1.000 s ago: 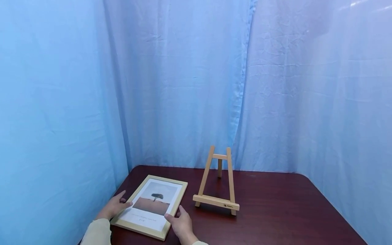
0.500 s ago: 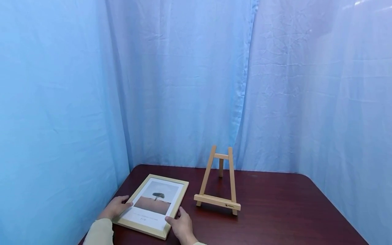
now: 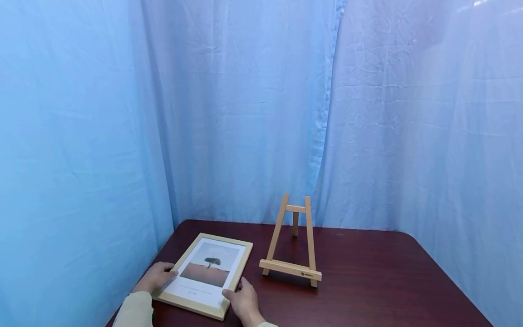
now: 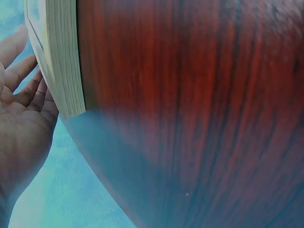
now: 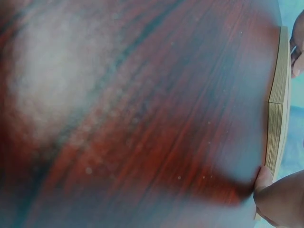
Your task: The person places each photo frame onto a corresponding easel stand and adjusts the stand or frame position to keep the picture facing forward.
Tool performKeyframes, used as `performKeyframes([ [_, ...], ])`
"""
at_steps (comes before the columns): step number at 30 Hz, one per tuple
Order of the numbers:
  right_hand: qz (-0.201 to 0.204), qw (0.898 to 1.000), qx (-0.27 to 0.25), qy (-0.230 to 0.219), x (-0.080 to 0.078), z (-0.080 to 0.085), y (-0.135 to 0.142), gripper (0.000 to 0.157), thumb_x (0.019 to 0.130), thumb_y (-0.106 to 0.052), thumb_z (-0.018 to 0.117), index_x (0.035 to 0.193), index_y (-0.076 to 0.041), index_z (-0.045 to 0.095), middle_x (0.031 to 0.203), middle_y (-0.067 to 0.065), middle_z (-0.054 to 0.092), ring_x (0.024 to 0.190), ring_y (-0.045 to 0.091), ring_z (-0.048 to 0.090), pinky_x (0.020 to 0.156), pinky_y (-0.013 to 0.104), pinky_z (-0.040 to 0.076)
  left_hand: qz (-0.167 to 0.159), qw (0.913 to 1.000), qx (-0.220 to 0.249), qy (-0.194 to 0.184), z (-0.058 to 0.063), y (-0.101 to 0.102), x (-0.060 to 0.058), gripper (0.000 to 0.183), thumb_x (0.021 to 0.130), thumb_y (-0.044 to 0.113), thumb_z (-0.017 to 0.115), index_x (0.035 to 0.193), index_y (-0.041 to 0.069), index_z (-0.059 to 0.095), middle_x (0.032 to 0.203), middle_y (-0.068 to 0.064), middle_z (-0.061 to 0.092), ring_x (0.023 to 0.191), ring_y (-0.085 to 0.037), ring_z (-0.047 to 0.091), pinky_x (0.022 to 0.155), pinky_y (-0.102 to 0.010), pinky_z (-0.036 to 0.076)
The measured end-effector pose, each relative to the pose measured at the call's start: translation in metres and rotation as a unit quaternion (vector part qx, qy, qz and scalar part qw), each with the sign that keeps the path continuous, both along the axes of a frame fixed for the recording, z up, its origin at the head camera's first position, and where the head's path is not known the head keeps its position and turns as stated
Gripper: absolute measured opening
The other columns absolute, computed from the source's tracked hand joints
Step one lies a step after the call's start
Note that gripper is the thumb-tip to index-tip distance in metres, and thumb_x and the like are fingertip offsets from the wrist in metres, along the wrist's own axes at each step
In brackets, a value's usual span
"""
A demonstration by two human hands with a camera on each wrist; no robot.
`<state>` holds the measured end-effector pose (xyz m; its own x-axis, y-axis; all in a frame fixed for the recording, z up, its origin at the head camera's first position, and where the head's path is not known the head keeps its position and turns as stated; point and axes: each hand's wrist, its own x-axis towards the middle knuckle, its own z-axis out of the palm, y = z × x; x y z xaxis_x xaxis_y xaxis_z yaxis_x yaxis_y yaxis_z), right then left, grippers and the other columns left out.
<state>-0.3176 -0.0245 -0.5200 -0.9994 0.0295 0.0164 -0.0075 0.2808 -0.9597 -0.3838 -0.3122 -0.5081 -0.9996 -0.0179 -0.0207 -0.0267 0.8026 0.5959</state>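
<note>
A pale wooden picture frame (image 3: 189, 303) with a print of a lone tree (image 3: 212, 261) lies face up at the left of the dark red-brown table. My left hand (image 3: 155, 277) holds its left edge, thumb over the border. On the opposite edge, near the front corner, my right hand (image 3: 244, 300) grips the frame with the thumb on top. The left wrist view has the frame's side (image 4: 64, 61) against my left fingers (image 4: 31, 90). In the right wrist view my right hand (image 5: 282, 194) meets the frame's side (image 5: 275, 128). Fingers beneath the frame are partly hidden.
To the right of the frame a small wooden easel (image 3: 271, 237) stands upright, its ledge (image 3: 286, 268) facing me. Light blue curtains (image 3: 245, 113) hang behind and on both sides of the table (image 3: 367, 281). The table's left edge runs close beside my left hand.
My left fingers have come down from a raised, spread pose to lie along the frame's edge. Frame, easel and hands appear slightly further right in the head view, mostly with a small camera shift.
</note>
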Motion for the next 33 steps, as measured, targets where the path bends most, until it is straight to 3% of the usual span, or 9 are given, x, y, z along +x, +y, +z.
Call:
performKeyframes([
  [8,0.009,1.0,-0.016,-0.002,-0.0003,-0.0023,0.0012,0.053,0.082,-0.01,0.079,0.124,0.013,0.056,0.097,0.012,0.068,0.088,0.023,0.067,0.076,0.04,0.056,0.0,0.9998,0.008,0.015,-0.0041,-0.0029,-0.0003,0.031,0.09,0.014,0.07,0.106,-0.013,0.067,0.106,-0.026,0.066,0.098,-0.038,0.062,0.088,-0.053,0.049],
  [15,0.002,0.998,0.059,0.024,0.0,-0.001,0.0039,0.044,0.08,-0.009,0.08,0.114,0.011,0.063,0.094,0.012,0.069,0.091,0.026,0.065,0.078,0.044,0.054,-0.01,0.9999,-0.007,0.007,-0.0057,-0.0017,-0.0001,0.039,0.092,0.006,0.065,0.12,-0.021,0.058,0.121,-0.037,0.058,0.117,-0.052,0.052,0.096,-0.057,0.045],
  [20,0.013,0.995,0.088,0.048,-0.0004,0.0014,0.0054,0.033,0.077,-0.008,0.082,0.105,0.006,0.07,0.09,0.01,0.069,0.09,0.025,0.064,0.079,0.043,0.054,-0.029,0.9992,-0.016,0.021,-0.0033,0.0009,0.0006,0.03,0.091,0.0,0.064,0.115,-0.018,0.063,0.114,-0.032,0.064,0.109,-0.046,0.059,0.093,-0.055,0.047],
  [25,0.019,0.994,0.102,0.037,-0.0024,0.0014,0.0056,0.034,0.073,0.0,0.081,0.104,0.009,0.07,0.095,0.015,0.065,0.095,0.027,0.061,0.082,0.043,0.052,-0.036,0.9986,-0.013,0.038,-0.0048,0.0014,0.0002,0.022,0.089,-0.003,0.064,0.108,-0.013,0.07,0.105,-0.023,0.069,0.097,-0.035,0.064,0.087,-0.051,0.051],
  [29,0.024,0.995,0.099,0.018,-0.0039,0.0015,0.0066,0.039,0.068,0.009,0.077,0.106,0.01,0.068,0.099,0.018,0.063,0.095,0.027,0.059,0.08,0.042,0.052,-0.039,0.9982,-0.014,0.043,-0.005,0.0018,-0.0008,0.021,0.089,-0.002,0.064,0.107,-0.012,0.07,0.104,-0.023,0.069,0.095,-0.033,0.064,0.086,-0.05,0.051],
  [33,0.032,0.993,0.108,0.031,-0.0038,0.0024,0.0074,0.035,0.067,0.009,0.077,0.101,0.005,0.07,0.094,0.013,0.064,0.091,0.024,0.058,0.08,0.04,0.051,-0.041,0.998,-0.013,0.046,-0.0059,0.0013,0.0,0.021,0.089,-0.002,0.064,0.106,-0.012,0.07,0.103,-0.023,0.068,0.093,-0.032,0.064,0.084,-0.05,0.052],
])
